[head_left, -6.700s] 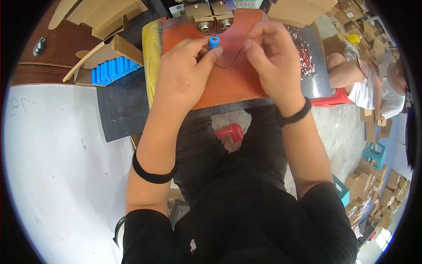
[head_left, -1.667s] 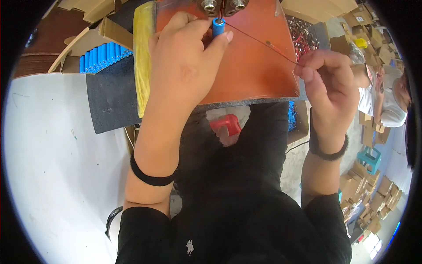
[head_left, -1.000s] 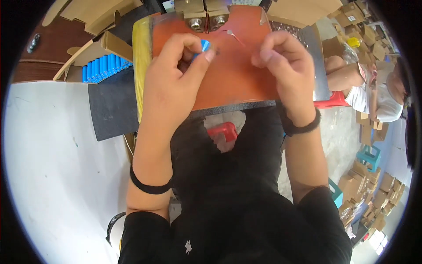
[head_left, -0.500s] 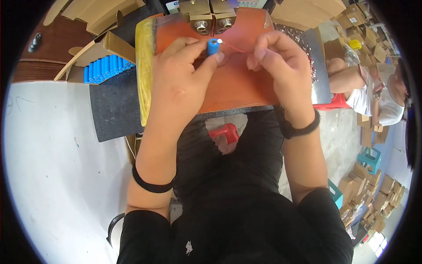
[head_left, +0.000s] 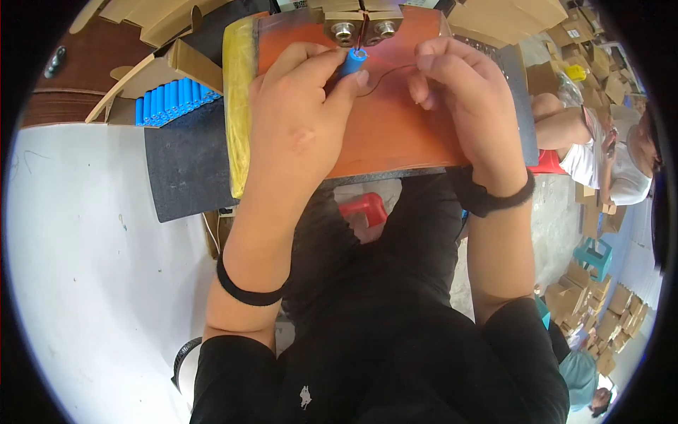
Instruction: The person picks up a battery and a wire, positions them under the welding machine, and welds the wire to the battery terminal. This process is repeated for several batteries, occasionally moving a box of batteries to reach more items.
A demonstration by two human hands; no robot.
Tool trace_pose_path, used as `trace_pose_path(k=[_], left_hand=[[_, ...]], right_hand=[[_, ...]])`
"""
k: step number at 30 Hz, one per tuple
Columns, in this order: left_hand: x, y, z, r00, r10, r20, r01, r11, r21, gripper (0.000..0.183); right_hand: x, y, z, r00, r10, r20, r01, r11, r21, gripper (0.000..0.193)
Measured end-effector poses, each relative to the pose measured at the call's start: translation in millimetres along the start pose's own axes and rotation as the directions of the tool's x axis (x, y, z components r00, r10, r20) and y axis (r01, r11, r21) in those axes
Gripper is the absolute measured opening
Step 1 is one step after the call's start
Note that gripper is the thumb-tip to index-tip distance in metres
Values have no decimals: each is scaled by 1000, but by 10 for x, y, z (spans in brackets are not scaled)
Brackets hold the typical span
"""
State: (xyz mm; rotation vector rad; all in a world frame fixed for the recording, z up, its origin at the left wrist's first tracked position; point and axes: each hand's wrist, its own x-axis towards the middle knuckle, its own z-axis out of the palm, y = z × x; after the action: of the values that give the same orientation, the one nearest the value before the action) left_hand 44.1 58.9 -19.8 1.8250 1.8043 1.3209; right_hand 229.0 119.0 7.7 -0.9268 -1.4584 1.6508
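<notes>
- Blue cylinder (head_left: pixel 351 65): left hand (head_left: pixel 298 116) clamps its fingers around the side, leaving one end exposed near metal blocks (head_left: pixel 342 17).
- Dark wire (head_left: pixel 385 75): right hand (head_left: pixel 477 106) pinches fingers on it, likely holding it aside.

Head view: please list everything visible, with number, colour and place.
Metal machine head: one, golden, top centre
Rectangular mat: one, orange, below it
Shiny strip: one, yellow, mat's left edge
Slim cylinder: one, blue, above the mat
Thin wire: one, dark, right of cylinder
Open cardboard box: one, brown, left
Stored cylinders: many, blue, inside that box
Worktop: one, black, beneath the mat
Flat surface: one, white, far left
Plastic objects: two, red, centre and right
Plastic stool: at least one, teal, right
Cardboard boxes: many, brown, right
Co-workers: two, white and teal tops, right
Left hand: one, bare, holding slim cylinder
Right hand: one, bare, pinching the wire
</notes>
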Motion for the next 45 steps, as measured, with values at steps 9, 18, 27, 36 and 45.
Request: trace_pose_path(k=[9,18,27,36,45], left_hand=[[2,-45,8,1000,17,3,-17,999,-36,23],[-5,-44,-14,1000,21,6,-21,1000,4,23],[-12,12,-89,994,-58,92,60,998,-17,23],[-80,173,-204,978,-53,203,55,999,-2,22],[-579,433,-483,959,149,242,-131,987,-91,29]], right_hand=[[20,17,6,1000,-2,11,3,997,-71,17],[24,52,-2,1000,15,-10,-16,994,-107,16],[-32,61,48,994,-106,26,106,994,-36,14],[-274,-45,70,998,-42,-41,41,999,-18,10],[-1018,-284,115,997,82,1,-81,986,146,14]])
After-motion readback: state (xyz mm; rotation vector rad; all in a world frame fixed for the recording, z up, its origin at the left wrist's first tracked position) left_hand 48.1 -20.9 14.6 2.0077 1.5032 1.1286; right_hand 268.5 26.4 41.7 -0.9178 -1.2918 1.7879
